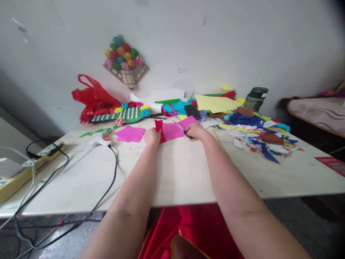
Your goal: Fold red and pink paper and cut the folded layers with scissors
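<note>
By the left hand [152, 136], a red piece [159, 127] is pinched at the pink sheet's [173, 131] left end; by the right hand [196, 130], scissors [188, 135] are gripped over it. If the sheet slides, it could be nicked by the blades [178, 125].

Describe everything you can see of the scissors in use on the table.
The scissors are small, with slim, metallic-looking blades and dark handles, partly hidden by the right hand that holds them. Their blades point away from the person and to the left, crossing in view over pink sheet material. Whether the blades are parted or touch that material is too small to tell.
</note>
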